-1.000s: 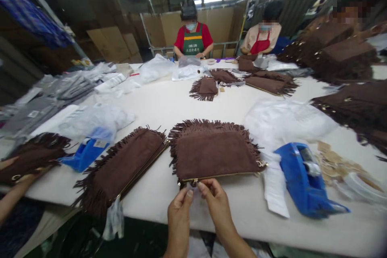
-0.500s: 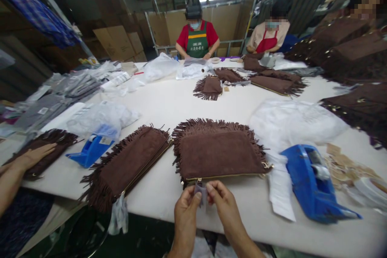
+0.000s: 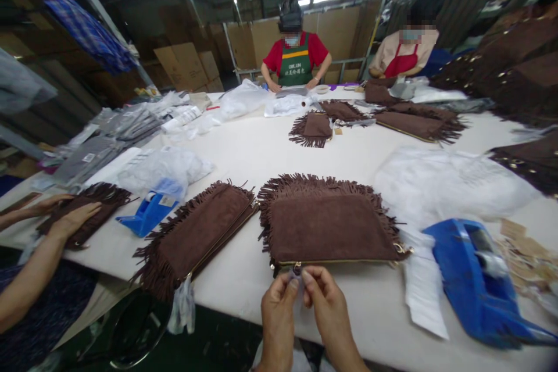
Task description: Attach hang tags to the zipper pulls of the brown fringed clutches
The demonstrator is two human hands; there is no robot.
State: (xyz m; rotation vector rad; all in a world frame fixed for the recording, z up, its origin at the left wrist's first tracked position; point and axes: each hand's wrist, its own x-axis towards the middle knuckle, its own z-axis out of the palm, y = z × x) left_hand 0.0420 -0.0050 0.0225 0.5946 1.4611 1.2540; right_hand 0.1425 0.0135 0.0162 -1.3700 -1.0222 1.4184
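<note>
A dark brown suede pouch (image 3: 331,226) with fringe on its far and side edges lies flat before me, its gold zipper along the near edge. My left hand (image 3: 278,314) and my right hand (image 3: 329,311) meet at the zipper pull (image 3: 297,268), just off the table edge. Thumbs and fingers of both pinch a small translucent plastic wrap (image 3: 299,297) around the pull. The fingers partly hide it. Left of this pouch is a second fringed pouch (image 3: 200,232), with a plastic strip (image 3: 182,305) hanging from its zipper end.
Blue tape dispensers (image 3: 475,285) (image 3: 150,212) flank the pouches. White tissue sheets (image 3: 449,180) and tan tags (image 3: 521,250) lie at right. A neighbour's hands (image 3: 74,224) rest on another pouch at far left. Two people stand across the table (image 3: 244,151); grey packages (image 3: 113,133) are heaped left.
My hands have drawn closer together around the plastic at the zipper pull. The view has swung slightly left. At far left, the neighbour's second hand has come into view on their pouch.
</note>
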